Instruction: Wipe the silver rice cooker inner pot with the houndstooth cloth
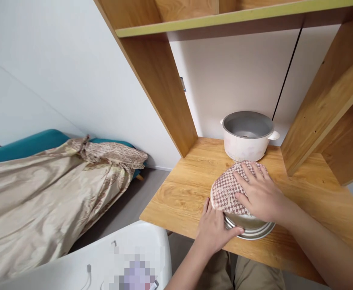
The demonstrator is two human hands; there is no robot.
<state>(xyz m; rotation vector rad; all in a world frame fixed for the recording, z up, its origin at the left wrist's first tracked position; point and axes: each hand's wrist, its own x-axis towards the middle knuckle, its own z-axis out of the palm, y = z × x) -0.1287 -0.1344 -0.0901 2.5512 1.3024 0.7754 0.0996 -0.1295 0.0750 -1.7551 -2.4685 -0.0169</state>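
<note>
A brown-and-white houndstooth cloth point(226, 189) lies over a round, shiny metal vessel point(251, 230) with a ridged rim, near the front edge of the wooden desk point(176, 201). Most of the vessel is under the cloth, so its exact kind is hidden. My left hand point(213, 225) grips its left side, thumb along the near rim and fingers up by the cloth's edge. On top of the cloth rests my right hand point(259, 195), flat with its fingers spread. Just behind stands a white pot point(245, 147) with a grey inside and no lid on it.
Wooden uprights point(164, 100) and a shelf point(239, 20) frame the desk's back. At lower left is a white tub-like surface point(146, 237) with a blurred patch and a cable. Beyond it, a beige cover point(43, 201) drapes a teal sofa point(40, 141).
</note>
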